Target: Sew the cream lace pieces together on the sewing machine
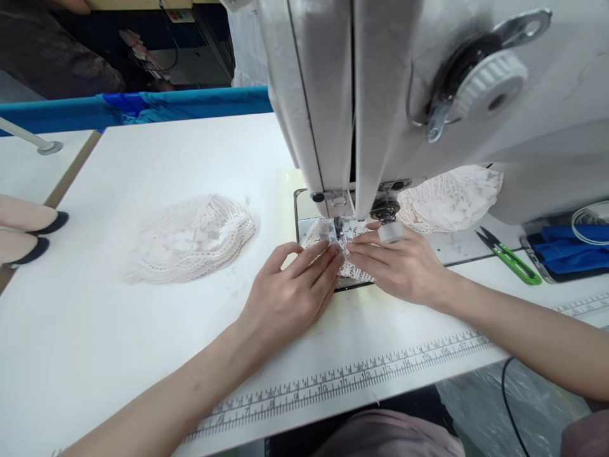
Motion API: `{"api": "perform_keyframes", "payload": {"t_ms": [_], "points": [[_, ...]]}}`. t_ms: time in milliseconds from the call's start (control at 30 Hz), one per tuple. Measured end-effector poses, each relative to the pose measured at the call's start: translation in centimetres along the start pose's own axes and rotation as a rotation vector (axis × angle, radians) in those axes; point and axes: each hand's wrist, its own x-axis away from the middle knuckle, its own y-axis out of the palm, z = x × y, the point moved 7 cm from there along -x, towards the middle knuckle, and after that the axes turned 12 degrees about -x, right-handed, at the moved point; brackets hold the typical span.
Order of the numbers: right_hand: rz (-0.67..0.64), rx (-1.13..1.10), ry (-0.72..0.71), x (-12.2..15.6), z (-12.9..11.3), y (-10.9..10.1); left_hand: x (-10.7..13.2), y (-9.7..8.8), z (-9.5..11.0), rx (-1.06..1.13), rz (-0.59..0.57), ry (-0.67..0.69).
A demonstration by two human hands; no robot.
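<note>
A white lace piece (pixel 354 271) lies under the presser foot (pixel 338 227) of a sewing machine (pixel 323 82). On the left of the needle, my left hand (pixel 295 289) presses its closed-together fingertips onto the lace, its thumb held apart. My right hand (pixel 404 263) grips the same piece from the right, fingers close together and thumb hidden beneath. Both sets of fingertips are very near the foot. To the left rests a stack of white lace pieces (pixel 200 238); another lace heap (pixel 451 200) is behind my right hand, partly hidden by the machine.
Green thread snips (pixel 511 257) lie at the right beside a phone (pixel 547 257) with blue cloth (pixel 575 254) on it. A printed ruler (pixel 328 384) follows the table's front edge. Dark-tipped, skin-toned objects (pixel 23 231) jut in at the left. A person (pixel 57 57) is beyond the blue cloth edging.
</note>
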Motion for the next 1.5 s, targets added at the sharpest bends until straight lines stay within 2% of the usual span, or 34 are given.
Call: {"api": "perform_keyframes", "payload": {"t_ms": [467, 733, 1067, 1267, 1500], "points": [[-0.041, 0.040, 0.015, 0.1, 0.3, 0.3, 0.0, 0.1, -0.5, 0.032, 0.000, -0.043], [-0.066, -0.004, -0.004, 0.8, -0.6, 0.4, 0.2, -0.8, 0.3, 0.004, 0.032, 0.013], [-0.039, 0.060, -0.010, 0.3, -0.1, 0.4, 0.1, 0.2, -0.5, 0.030, -0.001, -0.033], [-0.060, 0.080, 0.054, 0.1, 0.5, 0.6, -0.1, 0.7, -0.8, 0.028, -0.026, -0.052], [-0.042, -0.023, 0.106, 0.6, 0.3, 0.6, 0.4, -0.2, -0.1, -0.015, -0.014, -0.023]]}}
